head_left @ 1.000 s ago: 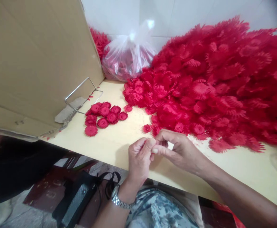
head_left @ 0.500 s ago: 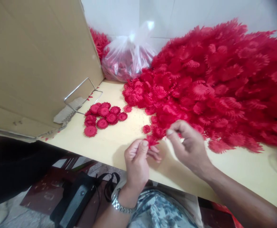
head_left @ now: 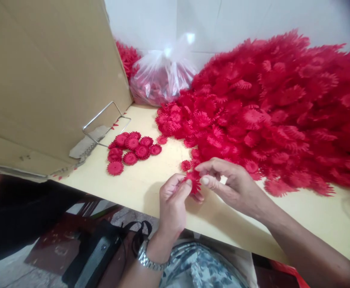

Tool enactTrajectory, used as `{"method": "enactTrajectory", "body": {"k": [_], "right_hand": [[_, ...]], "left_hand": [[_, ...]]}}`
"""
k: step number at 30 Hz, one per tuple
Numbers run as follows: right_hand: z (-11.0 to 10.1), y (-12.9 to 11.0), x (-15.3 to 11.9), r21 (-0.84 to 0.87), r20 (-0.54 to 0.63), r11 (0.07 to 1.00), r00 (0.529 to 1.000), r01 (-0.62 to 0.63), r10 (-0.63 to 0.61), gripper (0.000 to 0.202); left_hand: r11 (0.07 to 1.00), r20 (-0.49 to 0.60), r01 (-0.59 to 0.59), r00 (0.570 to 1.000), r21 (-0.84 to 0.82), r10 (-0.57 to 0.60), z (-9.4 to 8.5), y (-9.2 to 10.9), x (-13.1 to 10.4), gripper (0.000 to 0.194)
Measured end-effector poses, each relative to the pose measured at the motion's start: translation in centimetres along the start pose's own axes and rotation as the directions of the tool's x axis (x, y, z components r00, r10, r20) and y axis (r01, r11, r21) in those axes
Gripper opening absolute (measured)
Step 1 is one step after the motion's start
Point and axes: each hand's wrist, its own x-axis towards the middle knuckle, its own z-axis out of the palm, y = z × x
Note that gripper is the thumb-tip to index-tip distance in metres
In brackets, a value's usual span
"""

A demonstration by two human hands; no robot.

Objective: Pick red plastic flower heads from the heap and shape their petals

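Right now, the left hand (head_left: 173, 204) pinches a red paper-like flower (head_left: 195, 183) between its thumb and fingers. The flower is over the front part of the yellow table (head_left: 133, 188), in between the two hands. Its thin petals stick out past the left thumb, on the side near the right hand (head_left: 237, 186). The right hand comes in from the other side, with its thumb and first finger bent toward each other, right by the flower's edge. I cannot tell if those two tips touch the flower or pinch any part of it.

Just past the hands, a big heap of red flowers (head_left: 267, 124) spreads over the table and leans up near the pale wall (head_left: 223, 24). A few loose ones lie at the heap's near edge. Over to the left, a small bunch of red flowers (head_left: 131, 148) lies close together, some on top of others. Behind that bunch, a bent wire (head_left: 98, 117) stands by a big brown cardboard sheet (head_left: 43, 80). A see-through plastic bag (head_left: 163, 80) with red things inside sits at the back. A shiny watch (head_left: 149, 258) goes around the left wrist.
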Motion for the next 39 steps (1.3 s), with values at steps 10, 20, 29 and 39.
{"method": "enactTrajectory", "body": {"k": [10,20,29,39], "right_hand": [[1.0,-0.4,-0.3,0.167,0.053,0.984,0.997,-0.061,0.053,0.016],[-1.0,1.3,0.0,-0.091,-0.512,0.995,0.859,-0.036,-0.016,0.011],[-4.3,2.9,1.5,-0.828,-0.365,0.534,0.889,-0.173,-0.278,0.029],[-1.6,3.2,-1.1,-0.725,0.188,0.622,0.954,0.295,-0.234,0.024]], "left_hand": [[0.999,0.01,0.033,0.999,0.024,-0.033,-0.1,-0.6,-0.2,0.035],[0.999,-0.095,-0.043,0.995,-0.012,0.041,-1.1,0.3,-0.3,0.026],[0.852,0.125,-0.14,0.988,0.505,0.088,2.3,2.1,6.3,0.033],[0.657,-0.015,-0.199,0.952,0.727,0.305,-4.1,4.3,2.1,0.021]]}}
